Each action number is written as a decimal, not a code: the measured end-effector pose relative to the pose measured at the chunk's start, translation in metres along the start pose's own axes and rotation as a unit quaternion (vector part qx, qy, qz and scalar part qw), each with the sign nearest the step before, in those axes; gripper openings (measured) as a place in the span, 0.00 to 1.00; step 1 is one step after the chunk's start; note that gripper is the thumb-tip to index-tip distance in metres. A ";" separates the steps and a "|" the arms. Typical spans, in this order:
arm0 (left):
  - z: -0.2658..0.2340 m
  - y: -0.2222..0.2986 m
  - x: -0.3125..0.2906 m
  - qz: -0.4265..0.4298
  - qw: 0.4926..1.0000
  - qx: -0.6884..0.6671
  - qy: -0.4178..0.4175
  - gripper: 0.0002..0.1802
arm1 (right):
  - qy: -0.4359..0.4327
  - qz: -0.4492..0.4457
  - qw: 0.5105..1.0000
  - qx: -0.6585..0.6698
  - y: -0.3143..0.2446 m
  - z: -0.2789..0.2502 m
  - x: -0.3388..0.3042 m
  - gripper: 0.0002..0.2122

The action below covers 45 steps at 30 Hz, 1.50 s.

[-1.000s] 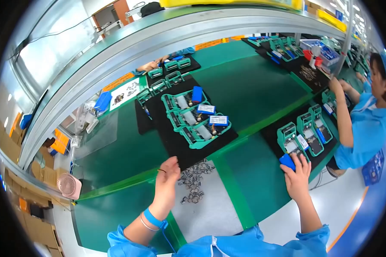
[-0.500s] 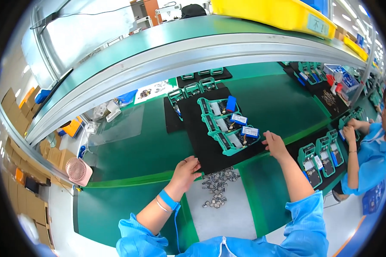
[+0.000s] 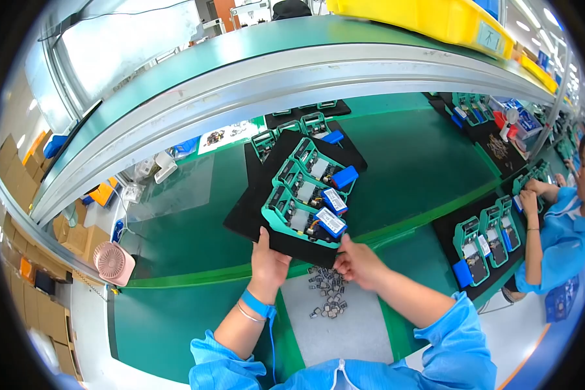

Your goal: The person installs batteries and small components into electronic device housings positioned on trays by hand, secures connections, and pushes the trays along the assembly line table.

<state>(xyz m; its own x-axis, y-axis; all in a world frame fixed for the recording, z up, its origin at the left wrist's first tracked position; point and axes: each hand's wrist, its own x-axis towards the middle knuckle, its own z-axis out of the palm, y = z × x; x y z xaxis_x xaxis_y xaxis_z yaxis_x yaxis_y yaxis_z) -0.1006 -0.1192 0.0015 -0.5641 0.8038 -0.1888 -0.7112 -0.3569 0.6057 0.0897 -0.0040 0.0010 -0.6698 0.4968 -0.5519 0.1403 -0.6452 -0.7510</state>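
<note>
A black board (image 3: pixel 247 218) sits askew in front of me, bearing three green plastic housings (image 3: pixel 279 218) side by side. Blue battery packs (image 3: pixel 331 222) with white labels lie at the housings' right ends, some with short wires showing. My left hand (image 3: pixel 270 263) grips the board's near edge, its thumb up against the front housing and its other fingers underneath. At the near right corner, my right hand (image 3: pixel 361 261) is closed on the board with curled fingers. A blue wrist strap (image 3: pixel 257 304) with a cord circles my left wrist.
Small metal parts (image 3: pixel 328 292) are heaped on a grey mat (image 3: pixel 338 338) just below the board. Behind stand more green housings (image 3: pixel 314 123). A pink fan (image 3: pixel 114 263) is at left. On the right, a co-worker in blue (image 3: pixel 546 247) handles similar housings. A metal-edged shelf (image 3: pixel 292 68) spans above.
The board has turned, its near edge now slanting down to the right, and the housings moved left with it. My right hand has come in leftward to its corner; my left has shifted slightly left.
</note>
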 end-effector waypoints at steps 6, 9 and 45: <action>-0.017 0.036 0.007 -0.026 0.997 0.058 -0.044 0.18 | -0.036 -0.056 0.996 0.065 0.037 0.044 -0.033 0.10; -0.029 0.038 0.012 -0.111 0.990 0.045 -0.077 0.18 | -0.038 -0.045 0.998 0.032 0.039 0.062 -0.062 0.11; 0.026 -0.024 -0.014 0.293 0.693 0.649 -0.113 0.21 | 0.059 -0.334 0.773 -0.536 0.058 -0.018 -0.092 0.03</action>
<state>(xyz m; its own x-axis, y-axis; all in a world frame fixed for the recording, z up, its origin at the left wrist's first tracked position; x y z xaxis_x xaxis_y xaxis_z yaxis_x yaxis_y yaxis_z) -0.0644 -0.1090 0.0098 -0.4125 0.8079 0.4209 0.6711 -0.0429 0.7401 0.1723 -0.0767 0.0019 -0.7917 0.6014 0.1070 0.3578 0.5985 -0.7167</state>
